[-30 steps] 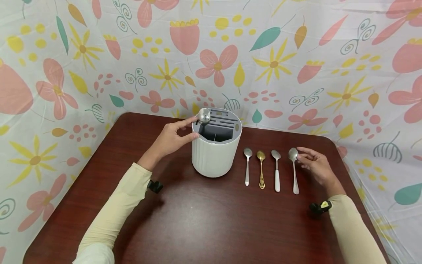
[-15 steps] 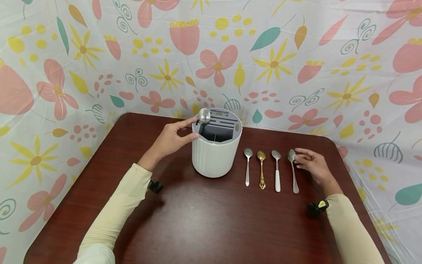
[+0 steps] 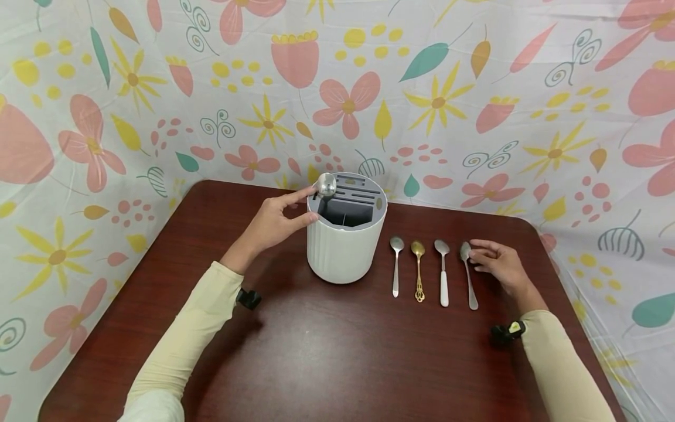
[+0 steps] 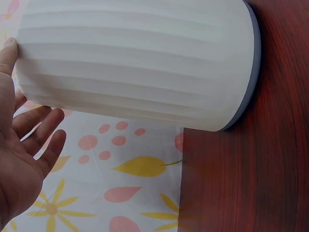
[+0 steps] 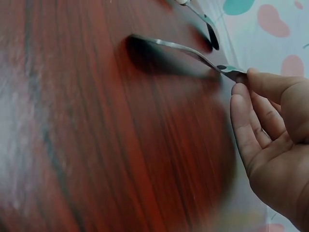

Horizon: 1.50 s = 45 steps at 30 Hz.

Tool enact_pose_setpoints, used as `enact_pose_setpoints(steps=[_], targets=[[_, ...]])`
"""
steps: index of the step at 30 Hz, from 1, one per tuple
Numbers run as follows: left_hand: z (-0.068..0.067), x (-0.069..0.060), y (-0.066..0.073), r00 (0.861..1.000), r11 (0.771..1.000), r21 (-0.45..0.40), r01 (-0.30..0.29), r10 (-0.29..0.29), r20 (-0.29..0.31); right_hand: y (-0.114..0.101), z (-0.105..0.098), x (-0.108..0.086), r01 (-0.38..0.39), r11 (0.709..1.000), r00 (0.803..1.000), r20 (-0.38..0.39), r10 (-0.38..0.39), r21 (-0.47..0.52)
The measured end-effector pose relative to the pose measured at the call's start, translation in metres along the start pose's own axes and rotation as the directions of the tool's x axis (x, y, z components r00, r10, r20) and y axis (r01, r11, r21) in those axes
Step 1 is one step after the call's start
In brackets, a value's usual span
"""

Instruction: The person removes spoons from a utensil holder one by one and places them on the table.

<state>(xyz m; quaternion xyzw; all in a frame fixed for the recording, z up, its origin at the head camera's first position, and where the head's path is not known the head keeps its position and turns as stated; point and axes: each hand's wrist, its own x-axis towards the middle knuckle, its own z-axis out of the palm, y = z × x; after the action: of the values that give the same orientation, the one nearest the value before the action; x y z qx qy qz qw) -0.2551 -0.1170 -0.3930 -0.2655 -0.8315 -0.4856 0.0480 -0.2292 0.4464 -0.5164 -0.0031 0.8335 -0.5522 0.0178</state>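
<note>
My right hand [image 3: 498, 264] pinches the bowl end of the rightmost silver spoon [image 3: 470, 284] between thumb and fingers. In the right wrist view this spoon [image 5: 176, 46] has its bowl raised off the table, its handle end low near the wood. With straight fingers my left hand [image 3: 271, 223] touches the rim of a white ribbed utensil holder [image 3: 337, 255], thumb in front and index finger behind. The left wrist view has the other left fingers [image 4: 46, 133] loosely spread beside the holder. A silver spoon [image 3: 326, 185] stands in the holder, bowl up, handle hidden.
Left of the pinched spoon lie a white-handled spoon [image 3: 443, 281], a gold spoon [image 3: 418, 266] and a small silver spoon [image 3: 396, 266], roughly parallel. The dark wooden table [image 3: 316, 351] meets a floral cloth [image 3: 437, 146] at its back edge.
My right hand has shifted slightly left and toward me. The pinched spoon's bowl has turned onto its side, looking narrower. The left hand and the holder are unchanged.
</note>
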Motion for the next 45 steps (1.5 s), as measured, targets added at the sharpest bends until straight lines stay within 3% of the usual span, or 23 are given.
enact_pose_setpoints(steps=[8, 14, 17, 20, 29, 34, 38, 40, 45], targets=[[0.0, 0.0, -0.001, 1.0, 1.0, 0.003, -0.009, 0.009, 0.003, -0.004, -0.005, -0.005, 0.019, 0.975, 1.0, 0.009, -0.017, -0.221], [0.0, 0.0, -0.002, 1.0, 1.0, 0.012, -0.012, 0.012, 0.003, -0.013, -0.011, -0.01, 0.072, 0.894, 0.997, 0.041, -0.061, -0.442], [0.0, 0.0, -0.001, 1.0, 1.0, 0.016, -0.008, 0.008, 0.001, -0.021, -0.014, -0.012, 0.112, 0.859, 0.994, 0.046, -0.103, -0.5], [0.0, 0.0, -0.001, 1.0, 1.0, 0.019, -0.006, 0.006, 0.001, -0.034, -0.017, -0.015, 0.138, 0.848, 0.99, 0.04, -0.137, -0.511], [0.0, 0.0, -0.001, 1.0, 1.0, 0.024, -0.016, 0.016, -0.001, -0.089, -0.02, -0.022, 0.188, 0.868, 0.976, -0.01, -0.216, -0.46], [0.0, 0.0, 0.0, 1.0, 1.0, 0.018, -0.015, 0.015, 0.002, -0.128, -0.016, -0.025, 0.257, 0.872, 0.961, 0.018, -0.275, -0.418], [0.0, 0.0, -0.001, 1.0, 1.0, 0.017, -0.017, 0.017, 0.008, -0.161, -0.012, -0.027, 0.286, 0.86, 0.955, 0.055, -0.291, -0.423], [0.0, 0.0, -0.001, 1.0, 1.0, 0.017, -0.017, 0.017, 0.007, -0.176, -0.01, -0.027, 0.302, 0.841, 0.95, 0.073, -0.303, -0.45], [0.0, 0.0, -0.001, 1.0, 1.0, 0.017, -0.011, 0.011, 0.003, -0.212, -0.003, -0.024, 0.404, 0.777, 0.911, 0.139, -0.387, -0.483]])
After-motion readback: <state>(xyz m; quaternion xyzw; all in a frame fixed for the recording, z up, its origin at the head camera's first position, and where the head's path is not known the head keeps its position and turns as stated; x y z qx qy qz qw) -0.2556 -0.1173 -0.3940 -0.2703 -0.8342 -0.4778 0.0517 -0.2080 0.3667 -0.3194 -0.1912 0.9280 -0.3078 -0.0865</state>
